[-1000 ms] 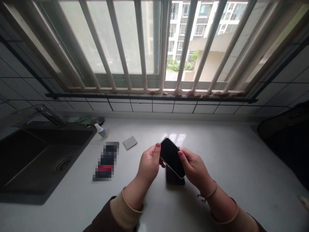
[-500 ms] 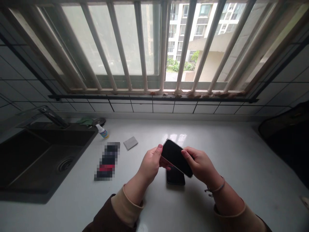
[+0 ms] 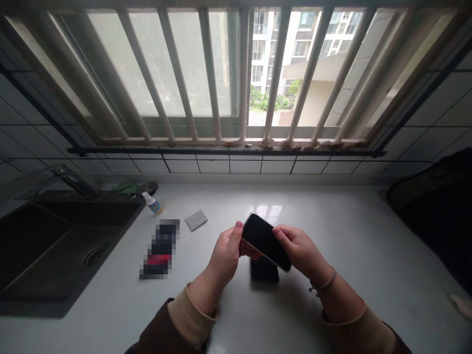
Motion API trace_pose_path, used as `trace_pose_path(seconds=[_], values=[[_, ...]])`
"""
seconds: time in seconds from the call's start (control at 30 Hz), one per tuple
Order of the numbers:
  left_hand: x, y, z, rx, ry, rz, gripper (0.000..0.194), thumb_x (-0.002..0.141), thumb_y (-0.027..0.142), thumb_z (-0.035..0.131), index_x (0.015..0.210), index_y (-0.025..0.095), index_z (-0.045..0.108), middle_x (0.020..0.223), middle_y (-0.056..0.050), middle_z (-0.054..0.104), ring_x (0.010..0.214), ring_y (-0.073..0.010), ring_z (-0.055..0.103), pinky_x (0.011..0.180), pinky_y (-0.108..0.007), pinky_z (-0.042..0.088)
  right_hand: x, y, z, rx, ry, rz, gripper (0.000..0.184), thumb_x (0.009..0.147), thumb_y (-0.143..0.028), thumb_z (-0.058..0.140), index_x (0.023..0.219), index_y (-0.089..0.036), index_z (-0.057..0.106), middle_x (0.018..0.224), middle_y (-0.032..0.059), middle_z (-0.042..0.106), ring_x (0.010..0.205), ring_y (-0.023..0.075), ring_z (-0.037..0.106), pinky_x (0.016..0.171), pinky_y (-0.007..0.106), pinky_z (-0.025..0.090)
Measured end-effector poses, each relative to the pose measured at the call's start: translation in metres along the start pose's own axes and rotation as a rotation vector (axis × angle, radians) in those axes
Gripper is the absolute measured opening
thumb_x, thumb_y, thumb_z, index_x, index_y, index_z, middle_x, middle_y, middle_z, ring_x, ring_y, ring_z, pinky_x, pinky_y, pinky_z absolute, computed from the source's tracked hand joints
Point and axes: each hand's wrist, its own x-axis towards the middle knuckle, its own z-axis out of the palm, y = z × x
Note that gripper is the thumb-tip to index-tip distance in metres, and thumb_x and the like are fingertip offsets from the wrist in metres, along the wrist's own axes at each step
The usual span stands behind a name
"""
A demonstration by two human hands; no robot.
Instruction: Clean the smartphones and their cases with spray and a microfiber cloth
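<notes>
This looks like a kitchen, with a dark sink [image 3: 55,255] and chrome faucet [image 3: 75,181] set into a pale countertop [image 3: 332,236] below tiled walls [image 3: 245,164] (and a barred window [image 3: 184,73]).

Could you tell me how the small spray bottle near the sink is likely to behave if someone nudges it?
The bottle would probably tip or roll fairly easily, given its narrow, rounded body. Its small size suggests it is light, so a gentle push might slide it on the smooth-looking counter.
</notes>
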Motion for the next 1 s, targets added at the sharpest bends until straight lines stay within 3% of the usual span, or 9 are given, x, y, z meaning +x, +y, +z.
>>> trace_pose_path(seconds=[0.3, 0.6, 0.77, 0.9, 1.0], values=[[0.001, -0.003, 0.008, -0.170, -0.062, -0.042, 0.057, 0.102, 0.064, 0.047, 0.100, 0.011, 0.067, 0.080, -0.011, 0.074, 0.068, -0.0201, 0.070, 0.065, -0.033, 0.057, 0.004, 0.010, -0.003, 0.080, -0.040, 0.014, 0.055, 0.101, -0.066, 0.052, 0.084, -0.016, 0.067, 0.070, -0.0011, 0.053, 0.063, 0.0130, 0.045, 0.057, 0.025, 0.035], [0.000, -0.001, 0.010, -0.248, -0.117, -0.106, 0.059, 0.101, 0.065, 0.049, 0.109, 0.010, 0.069, 0.086, -0.011, 0.072, 0.075, -0.0218, 0.071, 0.069, -0.035, 0.059, 0.006, 0.013, -0.007, 0.128, -0.093, 0.011, 0.053, 0.100, -0.065, 0.055, 0.085, -0.016, 0.066, 0.070, -0.0013, 0.054, 0.063, 0.0128, 0.045, 0.057, 0.025, 0.035], [-0.001, 0.010, 0.005, -0.112, -0.160, -0.126, 0.045, 0.100, 0.057, 0.053, 0.110, 0.016, 0.068, 0.092, -0.007, 0.068, 0.080, -0.0218, 0.068, 0.065, -0.034, 0.058, 0.005, 0.011, -0.011, -0.108, -0.112, -0.101, 0.047, 0.103, -0.058, 0.053, 0.083, -0.017, 0.067, 0.073, -0.0001, 0.059, 0.068, 0.0146, 0.050, 0.062, 0.026, 0.039], [0.001, 0.010, 0.000, 0.086, -0.079, -0.215, 0.058, 0.096, 0.068, 0.053, 0.098, 0.013, 0.069, 0.081, -0.007, 0.067, 0.072, -0.0207, 0.065, 0.062, -0.032, 0.054, 0.003, 0.006, -0.010, -0.302, -0.143, -0.209, 0.041, 0.106, -0.050, 0.052, 0.085, -0.019, 0.068, 0.074, -0.0003, 0.063, 0.067, 0.0144, 0.054, 0.064, 0.026, 0.039], [0.003, 0.010, -0.003, 0.104, -0.049, -0.205, 0.060, 0.094, 0.070, 0.056, 0.096, 0.012, 0.071, 0.081, -0.007, 0.067, 0.075, -0.0186, 0.063, 0.068, -0.029, 0.051, 0.001, 0.004, -0.008, -0.401, -0.104, -0.267, 0.036, 0.106, -0.046, 0.053, 0.086, -0.020, 0.067, 0.073, -0.0006, 0.064, 0.065, 0.0140, 0.053, 0.064, 0.026, 0.039]])
